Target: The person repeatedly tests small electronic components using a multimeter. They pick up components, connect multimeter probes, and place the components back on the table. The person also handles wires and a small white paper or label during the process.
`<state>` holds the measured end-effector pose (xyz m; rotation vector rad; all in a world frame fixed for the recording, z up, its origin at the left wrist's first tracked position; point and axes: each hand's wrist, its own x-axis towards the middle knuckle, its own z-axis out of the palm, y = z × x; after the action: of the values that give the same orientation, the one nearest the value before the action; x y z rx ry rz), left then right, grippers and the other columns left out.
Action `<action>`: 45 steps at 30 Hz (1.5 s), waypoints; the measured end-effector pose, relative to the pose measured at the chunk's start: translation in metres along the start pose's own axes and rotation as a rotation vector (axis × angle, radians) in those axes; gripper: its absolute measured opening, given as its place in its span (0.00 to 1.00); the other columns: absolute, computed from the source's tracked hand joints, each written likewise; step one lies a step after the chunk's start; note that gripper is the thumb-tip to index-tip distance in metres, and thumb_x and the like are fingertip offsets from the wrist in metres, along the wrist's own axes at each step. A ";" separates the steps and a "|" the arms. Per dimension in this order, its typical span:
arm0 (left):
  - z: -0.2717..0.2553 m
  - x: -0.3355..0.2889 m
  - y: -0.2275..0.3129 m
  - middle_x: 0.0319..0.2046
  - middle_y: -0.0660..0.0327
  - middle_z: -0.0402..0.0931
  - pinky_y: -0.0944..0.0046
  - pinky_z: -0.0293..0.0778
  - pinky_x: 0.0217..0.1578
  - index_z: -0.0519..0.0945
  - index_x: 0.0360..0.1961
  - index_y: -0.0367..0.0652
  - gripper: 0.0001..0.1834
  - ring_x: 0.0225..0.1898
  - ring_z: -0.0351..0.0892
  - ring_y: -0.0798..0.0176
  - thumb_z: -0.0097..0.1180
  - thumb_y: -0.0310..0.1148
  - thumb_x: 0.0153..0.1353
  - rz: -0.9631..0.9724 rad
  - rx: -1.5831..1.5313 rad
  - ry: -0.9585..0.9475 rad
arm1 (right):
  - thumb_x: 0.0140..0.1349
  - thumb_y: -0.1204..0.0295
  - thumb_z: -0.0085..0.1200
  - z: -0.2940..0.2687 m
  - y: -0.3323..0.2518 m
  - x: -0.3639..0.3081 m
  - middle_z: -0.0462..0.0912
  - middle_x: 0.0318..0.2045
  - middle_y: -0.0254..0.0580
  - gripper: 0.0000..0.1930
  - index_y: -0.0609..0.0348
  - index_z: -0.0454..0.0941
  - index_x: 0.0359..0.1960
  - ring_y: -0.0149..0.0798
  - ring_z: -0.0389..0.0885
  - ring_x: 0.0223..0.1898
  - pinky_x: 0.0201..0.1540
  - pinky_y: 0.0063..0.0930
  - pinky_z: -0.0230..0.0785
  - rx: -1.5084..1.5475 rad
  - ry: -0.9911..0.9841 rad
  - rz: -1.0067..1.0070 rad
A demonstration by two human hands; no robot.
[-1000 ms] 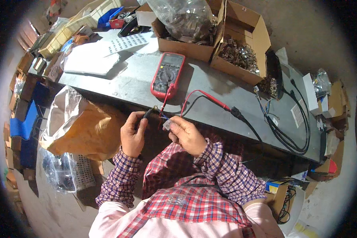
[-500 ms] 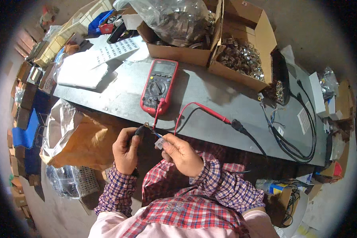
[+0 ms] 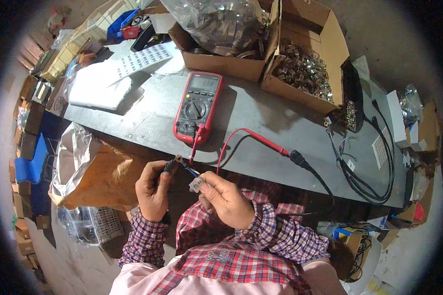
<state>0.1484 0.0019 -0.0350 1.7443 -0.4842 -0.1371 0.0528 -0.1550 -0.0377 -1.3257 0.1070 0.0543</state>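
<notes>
My left hand (image 3: 153, 191) is closed, thumb and fingers pinching a short black probe-like piece (image 3: 170, 165). A copper-coloured ring terminal (image 3: 179, 159) sits against its tip; whether they touch I cannot tell. My right hand (image 3: 225, 198) grips a cable's thin blue and white wires (image 3: 192, 172), beside a white tag (image 3: 197, 184). Beyond my hands a red and dark grey multimeter (image 3: 198, 108) lies on the bench, its display lit. From it runs a red lead. The red probe (image 3: 267, 141) ends in a black connector (image 3: 297, 158) on a black cable, which drops over the bench's front edge.
On the grey metal bench (image 3: 261, 115) stand two cardboard boxes, one with a plastic bag (image 3: 216, 24), the other with shiny metal clamps (image 3: 305, 73). White sheets (image 3: 98, 86) lie left. Black cables (image 3: 366, 189) coil right. A brown paper bag (image 3: 108, 172) stands by the left front edge.
The tag by my right hand has tilted and come down slightly. Both hands sit a little lower and further left. The ring terminal shows more plainly at the black piece's tip.
</notes>
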 end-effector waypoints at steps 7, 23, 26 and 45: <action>-0.002 -0.002 -0.002 0.28 0.66 0.75 0.75 0.65 0.31 0.75 0.40 0.35 0.10 0.29 0.68 0.76 0.51 0.33 0.65 -0.008 -0.041 -0.011 | 0.71 0.68 0.37 0.002 -0.001 -0.002 0.66 0.22 0.28 0.11 0.62 0.69 0.39 0.21 0.63 0.24 0.29 0.16 0.60 -0.008 0.010 0.000; -0.002 -0.005 0.010 0.29 0.66 0.75 0.76 0.66 0.32 0.74 0.40 0.34 0.09 0.30 0.69 0.76 0.50 0.30 0.65 0.042 -0.018 -0.005 | 0.70 0.67 0.39 0.004 0.005 -0.007 0.66 0.18 0.29 0.12 0.61 0.70 0.46 0.23 0.64 0.21 0.24 0.21 0.60 -0.015 0.060 -0.077; -0.003 -0.007 0.008 0.29 0.65 0.75 0.76 0.65 0.32 0.74 0.40 0.34 0.09 0.29 0.69 0.76 0.51 0.30 0.65 0.055 -0.039 -0.004 | 0.70 0.67 0.39 0.005 0.004 -0.009 0.66 0.18 0.29 0.12 0.60 0.70 0.45 0.23 0.64 0.21 0.24 0.21 0.60 -0.009 0.052 -0.088; -0.057 0.218 -0.072 0.39 0.43 0.75 0.50 0.70 0.43 0.73 0.46 0.38 0.13 0.43 0.74 0.40 0.52 0.28 0.59 0.289 0.662 0.089 | 0.67 0.68 0.46 -0.089 -0.063 -0.054 0.70 0.22 0.29 0.09 0.57 0.68 0.45 0.24 0.66 0.19 0.20 0.19 0.58 -0.391 0.856 -0.241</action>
<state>0.3828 -0.0208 -0.0544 2.2810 -0.7673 0.3440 0.0009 -0.2552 0.0084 -1.6664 0.6864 -0.7363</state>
